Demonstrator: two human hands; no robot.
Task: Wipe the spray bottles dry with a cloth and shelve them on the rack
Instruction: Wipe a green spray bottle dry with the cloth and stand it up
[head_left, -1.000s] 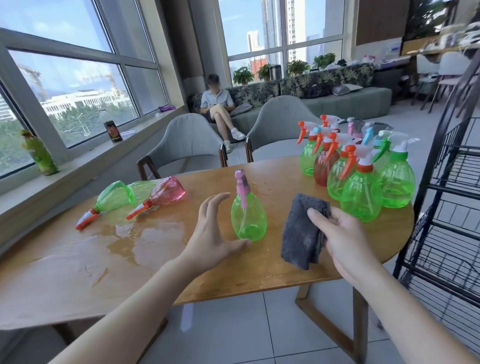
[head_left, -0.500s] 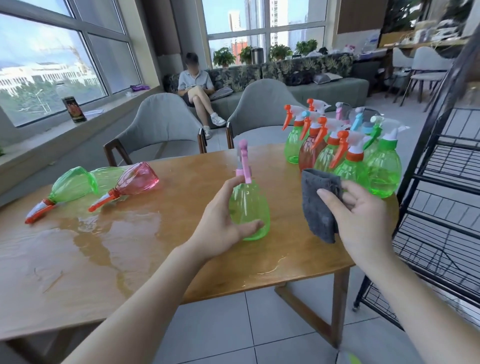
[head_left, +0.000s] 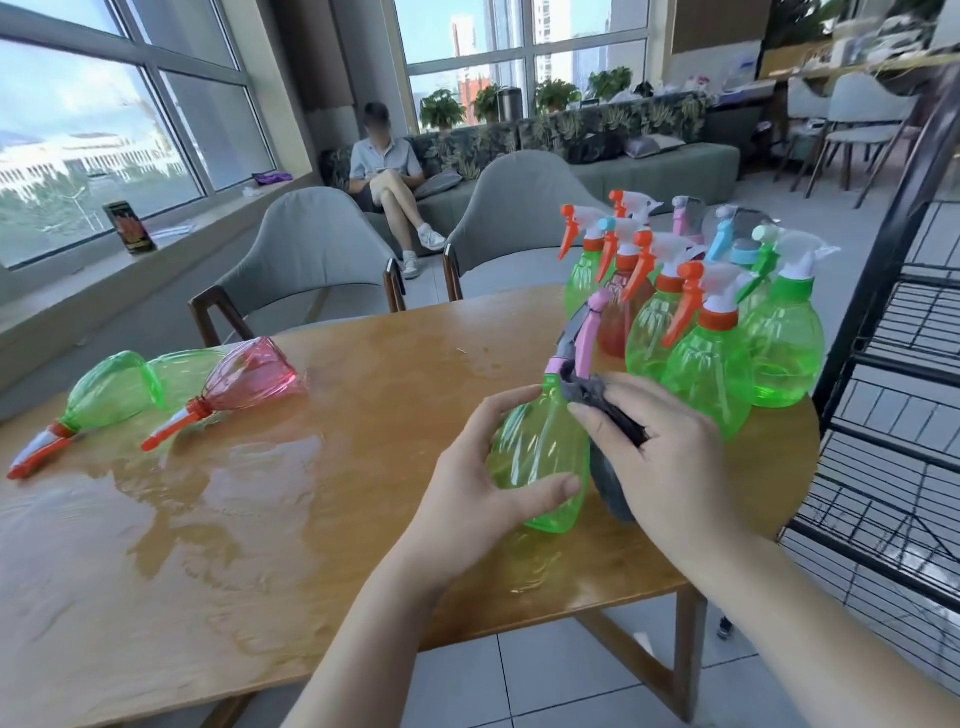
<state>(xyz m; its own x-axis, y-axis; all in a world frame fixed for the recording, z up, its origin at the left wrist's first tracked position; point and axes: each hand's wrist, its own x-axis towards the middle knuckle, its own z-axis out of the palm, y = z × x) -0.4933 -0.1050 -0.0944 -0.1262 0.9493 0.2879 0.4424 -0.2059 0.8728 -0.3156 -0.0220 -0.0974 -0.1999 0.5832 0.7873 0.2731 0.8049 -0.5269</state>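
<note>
My left hand (head_left: 480, 488) grips a green spray bottle with a pink trigger (head_left: 540, 441), lifted and tilted over the wooden table (head_left: 311, 545). My right hand (head_left: 670, 462) holds a dark grey cloth (head_left: 608, 410) and presses it against the bottle's neck and right side. Behind them, several upright green and red bottles (head_left: 711, 358) with orange, blue and green triggers are clustered at the table's right end. The black wire rack (head_left: 898, 415) stands to the right of the table.
Two green bottles (head_left: 104, 395) and a pink one (head_left: 244, 382) lie on their sides at the table's left, beside a sheet of water (head_left: 182, 493). Two grey chairs (head_left: 306, 265) stand behind the table. A person sits on a sofa (head_left: 387, 176) in the background.
My left hand closed round the pink-trigger bottle, lifted it and tilted it to the right. My right hand brought the cloth in against the bottle.
</note>
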